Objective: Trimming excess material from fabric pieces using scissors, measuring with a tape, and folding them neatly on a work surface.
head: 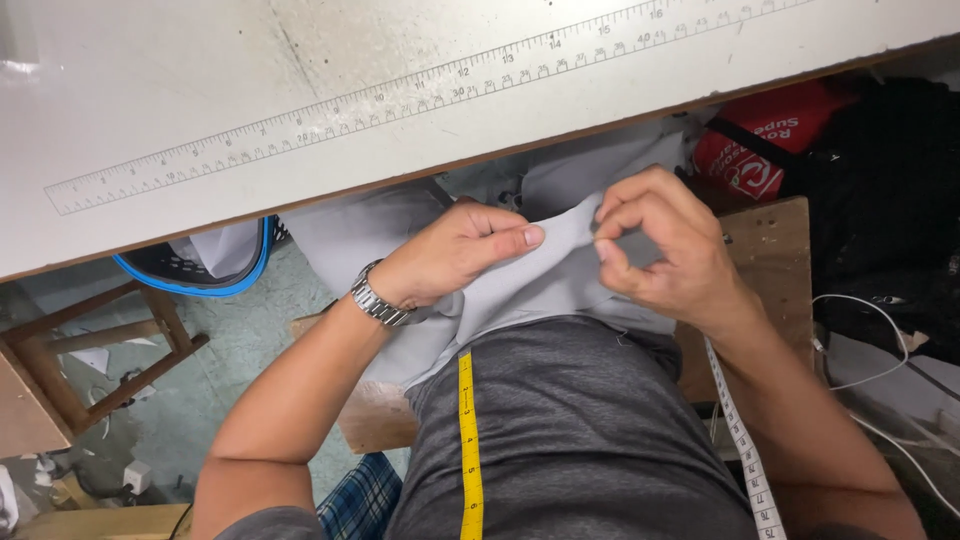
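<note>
A piece of light grey fabric (545,280) lies bunched in my lap, just below the edge of the white work table (250,60). My left hand (455,255), with a metal watch on the wrist, grips the fabric with thumb on top. My right hand (665,245) pinches a fold of the same fabric between thumb and fingertips. The two hands are close together, almost touching. A yellow tape measure (467,440) hangs down the front of my dark grey shirt; its white end (740,440) runs along my right arm.
A ruler scale (400,100) is printed across the table top. Below at left stand a wooden stool frame (110,340) and a blue-rimmed basket (215,270). A red bag (770,140), dark cloth and white cables (870,340) sit at right by a wooden board (775,250).
</note>
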